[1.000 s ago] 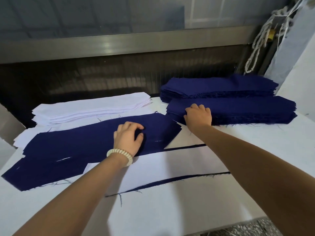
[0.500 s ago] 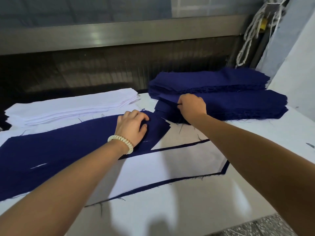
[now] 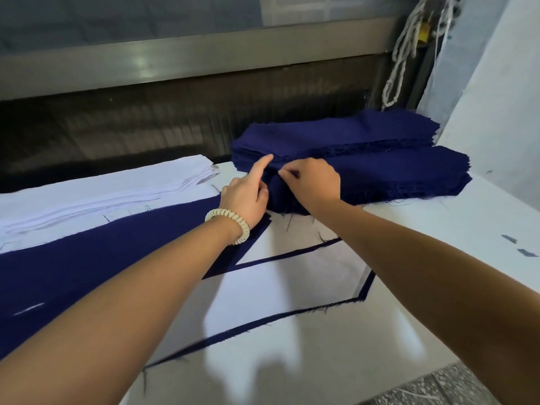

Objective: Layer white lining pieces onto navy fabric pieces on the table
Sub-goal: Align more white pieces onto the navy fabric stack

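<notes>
Two stacks of navy fabric pieces lie at the back right, a far stack [image 3: 336, 133] and a near stack [image 3: 394, 171]. My right hand [image 3: 312, 182] pinches the left end of the near stack's top navy piece [image 3: 277, 197], which bulges up. My left hand [image 3: 248, 191], wearing a bead bracelet, meets it there: its index finger stretches onto the far stack and its other fingers curl at that piece's edge. A single navy piece [image 3: 87, 258] lies flat at the left. Behind it is a white lining stack [image 3: 102, 188].
White lining pieces [image 3: 292, 276] lie over navy pieces in front of me, with thin navy borders showing. The white table [image 3: 453, 229] ends at the bottom right above a speckled floor. A dark machine opening [image 3: 175, 127] under a metal bar runs along the back. Rope [image 3: 403, 54] hangs at the right.
My left hand left the flat navy piece and moved right to the stacks. My right hand went from resting on the near stack to pinching its top piece.
</notes>
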{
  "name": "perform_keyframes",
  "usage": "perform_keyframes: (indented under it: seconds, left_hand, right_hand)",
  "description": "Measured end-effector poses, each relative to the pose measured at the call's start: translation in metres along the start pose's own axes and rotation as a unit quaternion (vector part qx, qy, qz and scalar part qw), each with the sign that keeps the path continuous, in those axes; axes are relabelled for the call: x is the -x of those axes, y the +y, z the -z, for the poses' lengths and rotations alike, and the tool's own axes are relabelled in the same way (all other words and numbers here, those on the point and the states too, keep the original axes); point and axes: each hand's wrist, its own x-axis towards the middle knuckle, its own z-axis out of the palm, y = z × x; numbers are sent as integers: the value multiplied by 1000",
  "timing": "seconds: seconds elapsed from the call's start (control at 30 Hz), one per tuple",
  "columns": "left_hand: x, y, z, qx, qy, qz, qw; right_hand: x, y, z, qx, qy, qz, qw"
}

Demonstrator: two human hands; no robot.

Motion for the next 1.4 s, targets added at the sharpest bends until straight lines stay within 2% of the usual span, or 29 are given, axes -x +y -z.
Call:
perform_keyframes:
  seconds: [0.1, 0.17, 0.27, 0.37, 0.43, 0.5, 0.57, 0.67, 0.8, 0.9, 1.0, 1.13, 1.27, 1.4]
  left_hand:
    - [-19, 12, -2, -63, -99, 27, 993]
    - [-30, 19, -1, 10, -97, 62, 993]
    - [-31, 25, 0, 130, -26, 97, 986]
    - [-21, 26, 1, 159, 70, 62, 983]
    - [-15, 24, 4, 212, 153, 62, 963]
    - [-11, 23, 8, 257, 218, 80, 938]
    - [-6, 18, 12, 272, 254, 101, 923]
    - [9, 2, 15, 275, 280, 133, 910]
    - [40, -31, 27, 250, 261, 149, 920]
    - [67, -56, 44, 219, 216, 133, 942]
    - [99, -76, 59, 176, 158, 129, 963]
    - [142, -88, 74, 135, 129, 111, 976]
    - [175, -103, 80, 154, 119, 151, 969]
    - [198, -115, 83, 187, 133, 172, 958]
  right_hand:
    - [6, 1, -1, -9, 13, 1, 1000]
    - [10, 3, -3, -31, 18, -10, 999]
    - [16, 11, -8, -45, -25, -29, 998]
    - [24, 21, -11, -57, -44, -17, 997]
    - [27, 30, -11, -72, -32, -32, 996]
    - [28, 39, -10, -103, -19, -81, 991]
    - [28, 46, -8, -133, -2, -132, 982]
    - [29, 55, -2, -142, 6, -162, 977]
    - [29, 65, 6, -137, 8, -191, 972]
    - [32, 69, 9, -127, 14, -201, 971]
    - [41, 65, 10, -106, -4, -193, 975]
    - [55, 53, 14, -115, -20, -157, 981]
    - [74, 44, 24, -107, -34, -101, 988]
    - [101, 41, 34, -86, -68, -85, 990]
